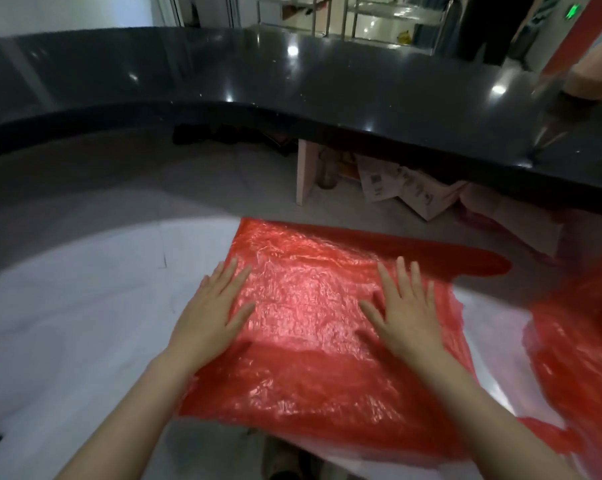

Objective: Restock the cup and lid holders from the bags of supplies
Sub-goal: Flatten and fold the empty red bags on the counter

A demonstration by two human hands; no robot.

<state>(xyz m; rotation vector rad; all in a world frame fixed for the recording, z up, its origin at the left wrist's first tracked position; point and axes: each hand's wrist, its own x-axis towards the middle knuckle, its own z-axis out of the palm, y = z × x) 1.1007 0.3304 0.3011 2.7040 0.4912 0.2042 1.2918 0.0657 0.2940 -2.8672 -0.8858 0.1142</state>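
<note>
A flattened red plastic bag lies spread on a white work surface in front of me. My left hand rests flat on the bag's left edge with straight fingers. My right hand presses flat on the bag's right part, fingers spread. Neither hand holds anything. A second crumpled red bag lies at the right edge. No cups, lids or holders are in view.
A curved black glossy counter runs across the back, above the white surface. Under it on the floor are a pink panel and crumpled paper packaging. A person's arm shows at the far right.
</note>
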